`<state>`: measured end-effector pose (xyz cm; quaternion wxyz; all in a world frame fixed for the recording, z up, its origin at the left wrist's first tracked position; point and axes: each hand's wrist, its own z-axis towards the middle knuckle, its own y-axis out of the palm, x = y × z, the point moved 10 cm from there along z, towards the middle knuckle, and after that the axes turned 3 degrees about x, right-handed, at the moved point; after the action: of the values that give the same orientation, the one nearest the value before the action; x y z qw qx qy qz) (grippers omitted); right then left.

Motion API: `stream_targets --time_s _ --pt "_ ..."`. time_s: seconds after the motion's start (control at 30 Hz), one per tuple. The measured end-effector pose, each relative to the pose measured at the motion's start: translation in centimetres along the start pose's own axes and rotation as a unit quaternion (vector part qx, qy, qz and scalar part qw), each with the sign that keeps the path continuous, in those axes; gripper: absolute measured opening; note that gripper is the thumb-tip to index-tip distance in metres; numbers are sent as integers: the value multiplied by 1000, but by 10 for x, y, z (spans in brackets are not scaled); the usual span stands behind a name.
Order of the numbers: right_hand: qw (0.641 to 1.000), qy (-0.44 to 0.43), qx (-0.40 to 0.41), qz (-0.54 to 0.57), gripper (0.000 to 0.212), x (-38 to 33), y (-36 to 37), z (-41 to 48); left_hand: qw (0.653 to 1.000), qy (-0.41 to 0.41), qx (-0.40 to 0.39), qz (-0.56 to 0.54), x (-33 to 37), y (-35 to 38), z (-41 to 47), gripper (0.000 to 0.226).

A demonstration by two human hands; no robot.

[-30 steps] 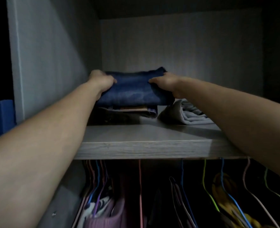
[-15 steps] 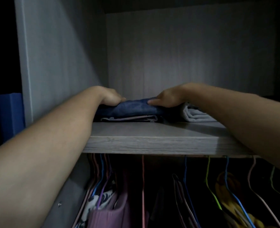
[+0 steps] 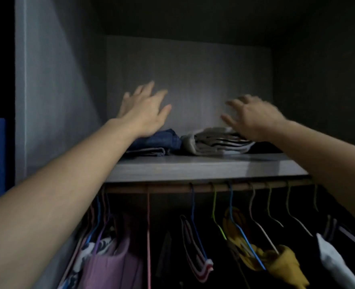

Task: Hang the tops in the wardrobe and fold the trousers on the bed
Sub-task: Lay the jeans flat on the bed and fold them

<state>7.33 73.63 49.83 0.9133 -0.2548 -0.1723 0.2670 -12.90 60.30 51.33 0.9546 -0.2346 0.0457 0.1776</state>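
So it's a tall grey wood-grain wardrobe (image 3: 57, 90), pretty dim inside, with a matching grey plank shelf (image 3: 203, 168) up top. A brown wooden rail (image 3: 245, 187) right under it carries tops on coloured wire hangers (image 3: 112, 265), lilac, mustard, white, mostly cut off at the bottom. The folded dark-blue denim trousers (image 3: 162, 140) sit on the shelf's left side atop a folded grey piece (image 3: 149, 151), just beside a folded grey-and-white striped bundle (image 3: 218, 143). The left hand (image 3: 143, 113) is over the denim, fingers spread wide, gripping nothing; can't tell if the palm's heel touches. The right hand (image 3: 253, 117) hangs over the striped bundle, fingers splayed, blurry, also empty. Something dark behind its wrist is unreadable.
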Motion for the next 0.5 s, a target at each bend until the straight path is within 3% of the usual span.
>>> stream_targets --time_s 0.13,0.33,0.5 --pt "995 57 83 -17 59 59 -31 -70 992 15 71 -103 50 -20 -24 59" --pt "989 107 101 -35 61 108 -63 -168 979 28 118 -166 135 -35 -80 59" --pt "986 57 124 -99 59 125 -98 -266 966 33 134 -217 234 -68 -134 58"
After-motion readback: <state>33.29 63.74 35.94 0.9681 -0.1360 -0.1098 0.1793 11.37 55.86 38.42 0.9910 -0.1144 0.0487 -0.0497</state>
